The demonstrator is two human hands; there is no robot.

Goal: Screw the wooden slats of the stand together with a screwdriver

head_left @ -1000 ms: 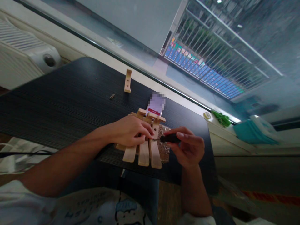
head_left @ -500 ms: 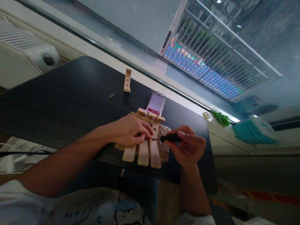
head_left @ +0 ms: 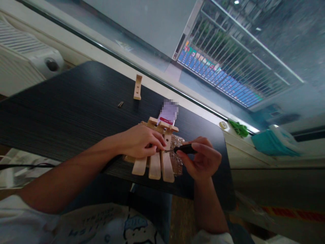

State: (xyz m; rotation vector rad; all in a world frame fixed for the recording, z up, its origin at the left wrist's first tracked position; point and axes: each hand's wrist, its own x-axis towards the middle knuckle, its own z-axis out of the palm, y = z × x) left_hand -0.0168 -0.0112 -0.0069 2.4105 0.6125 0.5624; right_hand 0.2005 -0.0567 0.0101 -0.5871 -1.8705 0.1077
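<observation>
My right hand grips the black handle of a screwdriver, held almost level and pointing left. Its thin metal tip meets the rightmost of several pale wooden hooks, joined side by side. Over the upper middle of these hooks lies my left hand, its thumb and fingers curled in close to the screwdriver's tip. Whatever is between those fingertips is too small to make out. Bubble wrap lies under the hooks. A loose wooden hook with two holes rests farther back, near some small screws.
A phone with a lit screen lies just behind the hooks. The dark table borders a window sill. A white heater stands at the left, and a green cloth and a tape roll sit on the sill.
My right hand and the screwdriver have shifted very slightly to the left. The left hand and the wooden hooks look the same.
</observation>
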